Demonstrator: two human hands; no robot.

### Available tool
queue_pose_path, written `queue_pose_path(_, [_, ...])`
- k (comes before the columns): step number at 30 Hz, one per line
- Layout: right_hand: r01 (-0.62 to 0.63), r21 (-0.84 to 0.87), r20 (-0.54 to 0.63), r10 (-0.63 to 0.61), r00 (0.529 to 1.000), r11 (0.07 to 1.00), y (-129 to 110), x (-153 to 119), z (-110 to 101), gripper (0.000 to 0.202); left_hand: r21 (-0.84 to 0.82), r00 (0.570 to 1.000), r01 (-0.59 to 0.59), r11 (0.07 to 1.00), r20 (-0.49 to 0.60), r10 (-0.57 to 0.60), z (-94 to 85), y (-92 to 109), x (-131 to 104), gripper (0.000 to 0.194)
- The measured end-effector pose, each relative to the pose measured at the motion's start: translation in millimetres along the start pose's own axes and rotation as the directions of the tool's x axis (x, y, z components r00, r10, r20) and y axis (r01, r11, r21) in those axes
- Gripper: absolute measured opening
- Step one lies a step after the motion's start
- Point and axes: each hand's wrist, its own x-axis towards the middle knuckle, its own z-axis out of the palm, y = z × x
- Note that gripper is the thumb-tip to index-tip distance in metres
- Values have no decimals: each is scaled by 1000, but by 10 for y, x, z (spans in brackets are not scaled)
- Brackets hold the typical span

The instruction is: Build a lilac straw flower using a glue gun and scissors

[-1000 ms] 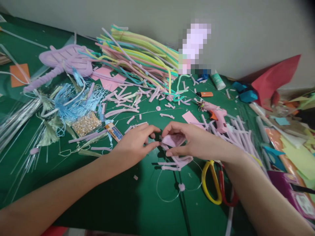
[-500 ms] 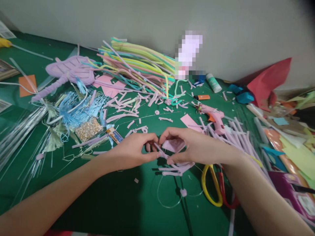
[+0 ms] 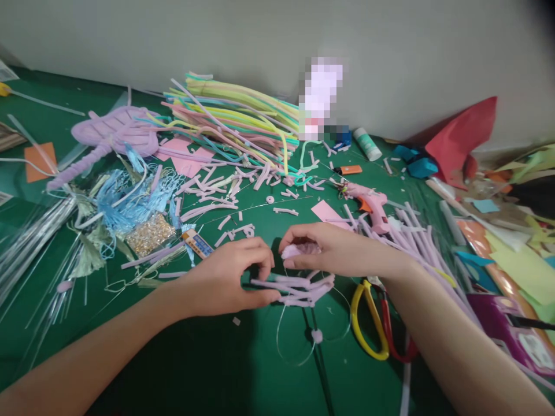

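Note:
Near the middle of the table, my right hand pinches a small lilac pipe-cleaner piece, partly hidden by the fingers. My left hand is open, thumb and fingers apart, with nothing gripped between them. Its thumb tip is by several cut lilac pipe-cleaner lengths; whether it touches them I cannot tell. A clear thread loop lies below, beside a lilac ball on a thin stick. Yellow-and-red-handled scissors rest under my right forearm.
Behind are lilac offcuts and a bundle of coloured pipe cleaners. A pink glue gun and orange lighter lie right. Blue tassels, a bag of gold beads and a lilac wrapped shape are left.
My left hand has let go of the lilac piece and opened, its thumb dropping toward the cut lengths. My right hand still holds a piece. The view has shifted slightly.

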Motion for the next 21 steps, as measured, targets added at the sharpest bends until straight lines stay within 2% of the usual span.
queue_pose_path(3, [21,-2,-22,-21,1000,1000,-2,11,3,11,-8,1000,-2,1000,13,2,3,-7,9,24])
queue_pose_path(7, [34,27,-24,-34,999,999,7,15,11,11,25,998,61,998,-8,-61,-5,7,13,16])
queue_pose_path(9, [34,48,-47,-32,998,998,17,19,14,12,-10,995,98,995,4,-98,-8,35,4,24])
queue_pose_path(11, [44,74,-94,-37,995,996,25,25,18,14,-122,986,165,979,22,-164,6,66,-1,38])
queue_pose_path(14, [60,134,-194,-33,980,989,20,42,29,19,-345,961,269,899,39,-272,57,91,13,59])
queue_pose_path(16, [69,170,-243,-26,970,983,2,55,42,22,-427,948,306,851,53,-314,89,92,36,66])
queue_pose_path(19, [106,227,-265,-43,963,968,-11,54,64,23,-461,940,329,824,80,-331,99,88,71,44])
queue_pose_path(21, [158,274,-330,-61,942,949,18,22,83,27,-467,937,339,817,83,-340,79,86,86,31])
